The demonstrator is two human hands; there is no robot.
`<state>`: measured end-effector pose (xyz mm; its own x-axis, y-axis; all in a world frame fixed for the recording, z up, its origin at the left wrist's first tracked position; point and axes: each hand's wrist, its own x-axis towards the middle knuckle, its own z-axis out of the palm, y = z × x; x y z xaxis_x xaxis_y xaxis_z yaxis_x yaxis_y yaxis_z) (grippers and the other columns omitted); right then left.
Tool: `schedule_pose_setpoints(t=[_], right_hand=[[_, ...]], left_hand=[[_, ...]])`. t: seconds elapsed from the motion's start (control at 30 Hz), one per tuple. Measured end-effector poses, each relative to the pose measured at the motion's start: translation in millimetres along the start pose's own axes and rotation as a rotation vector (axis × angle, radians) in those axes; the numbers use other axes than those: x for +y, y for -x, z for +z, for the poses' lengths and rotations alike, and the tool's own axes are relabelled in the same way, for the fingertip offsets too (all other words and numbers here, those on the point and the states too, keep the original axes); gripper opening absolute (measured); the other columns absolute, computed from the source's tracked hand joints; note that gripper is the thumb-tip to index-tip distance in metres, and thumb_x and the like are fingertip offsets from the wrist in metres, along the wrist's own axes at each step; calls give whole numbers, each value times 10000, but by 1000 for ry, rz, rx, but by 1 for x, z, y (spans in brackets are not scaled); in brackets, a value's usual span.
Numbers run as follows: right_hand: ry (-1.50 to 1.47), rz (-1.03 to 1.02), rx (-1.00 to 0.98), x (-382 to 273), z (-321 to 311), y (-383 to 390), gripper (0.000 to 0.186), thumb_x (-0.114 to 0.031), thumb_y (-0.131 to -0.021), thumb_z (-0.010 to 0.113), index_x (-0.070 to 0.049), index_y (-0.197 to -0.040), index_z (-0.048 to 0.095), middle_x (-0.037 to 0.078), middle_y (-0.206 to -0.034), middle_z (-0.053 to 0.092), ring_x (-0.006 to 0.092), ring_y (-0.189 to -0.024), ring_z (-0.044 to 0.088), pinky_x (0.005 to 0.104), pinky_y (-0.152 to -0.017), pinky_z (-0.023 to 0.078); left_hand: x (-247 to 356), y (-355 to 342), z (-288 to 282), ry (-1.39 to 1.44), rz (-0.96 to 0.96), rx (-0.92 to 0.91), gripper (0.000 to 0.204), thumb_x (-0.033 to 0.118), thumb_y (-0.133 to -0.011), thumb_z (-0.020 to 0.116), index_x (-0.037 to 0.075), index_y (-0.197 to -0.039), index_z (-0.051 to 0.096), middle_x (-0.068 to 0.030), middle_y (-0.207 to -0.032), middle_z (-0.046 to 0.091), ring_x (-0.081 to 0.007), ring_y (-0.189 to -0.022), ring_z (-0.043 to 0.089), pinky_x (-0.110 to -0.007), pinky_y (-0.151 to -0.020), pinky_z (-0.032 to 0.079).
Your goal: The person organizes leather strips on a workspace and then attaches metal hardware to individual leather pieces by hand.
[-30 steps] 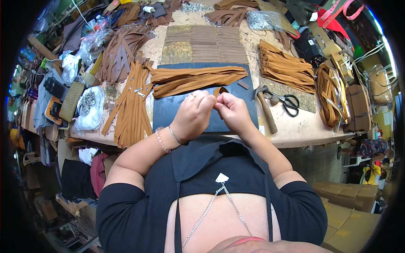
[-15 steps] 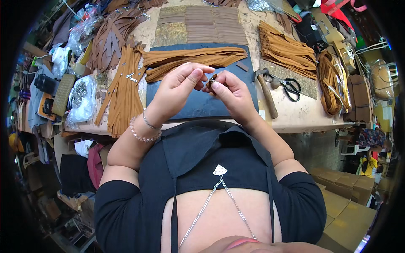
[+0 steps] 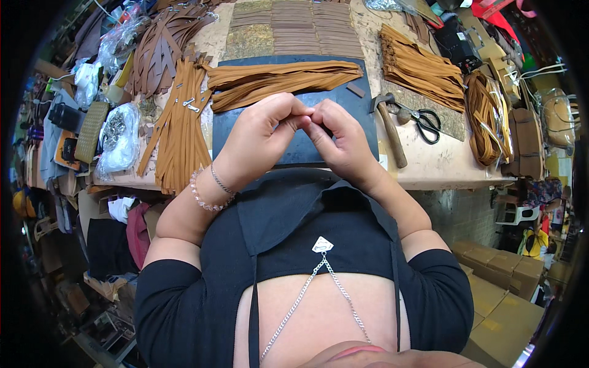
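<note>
My left hand and my right hand meet above a dark cutting mat, fingertips pinched together. What they hold is small and hidden behind the fingers. Just beyond my hands, a bundle of tan-brown zipper strips lies across the mat. Close to its right end sits a short brown strip. Another bundle of tan strips hangs over the table's front edge on the left, with small silver metal pieces on top.
Right of the mat lie a hammer and black-handled scissors. Farther right are more tan strips and a coiled bundle. Stacked brown strips line the back. Clear plastic bags sit at the left.
My left hand has come against my right, and both fingertips now press together. The small brown piece with shiny metal, seen in my right fingers before, is now hidden.
</note>
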<state>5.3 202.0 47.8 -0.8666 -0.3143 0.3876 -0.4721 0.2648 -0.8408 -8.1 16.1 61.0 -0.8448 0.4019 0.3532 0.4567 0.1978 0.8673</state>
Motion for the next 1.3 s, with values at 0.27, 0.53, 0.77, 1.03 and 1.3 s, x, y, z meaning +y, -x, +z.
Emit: schedule_pose_setpoints(t=[0.27,0.53,0.77,1.03,1.3], right_hand=[[59,-93,-36,2,3,-4,61,-37,-923,604,3,-896,567,115,-844,543,280,-793,531,358,-735,447],[-47,-60,47,2,5,-3,104,-58,-920,602,-7,-836,570,120,-922,556,267,-882,556,351,-784,463],[-102,71,32,24,12,16,222,-126,-932,585,-6,-745,575,143,-1052,522,274,-1009,517,339,-901,428],[-97,-36,71,15,1,3,193,-167,-957,595,-36,-815,602,112,-904,558,290,-910,525,363,-826,415],[-110,-96,67,5,-5,8,189,-145,-966,573,-17,-842,638,121,-970,579,274,-916,531,349,-854,428]], left_hand=[[-8,9,15,25,44,210,75,-72,-861,571,-8,-885,600,-146,-803,614,-274,-745,621,-323,-683,496],[-6,-2,16,-302,326,228,168,-129,-792,563,18,-876,567,-122,-788,568,-276,-722,564,-341,-657,463],[-7,-18,-6,-85,84,233,43,-23,-911,570,13,-915,547,-110,-832,548,-243,-771,542,-321,-728,462],[11,-4,-3,71,39,132,185,141,-923,680,17,-1054,637,-76,-915,608,-169,-833,597,-283,-776,494],[27,-1,-5,-230,185,114,188,66,-812,765,11,-966,672,-99,-893,662,-231,-841,650,-323,-742,517]])
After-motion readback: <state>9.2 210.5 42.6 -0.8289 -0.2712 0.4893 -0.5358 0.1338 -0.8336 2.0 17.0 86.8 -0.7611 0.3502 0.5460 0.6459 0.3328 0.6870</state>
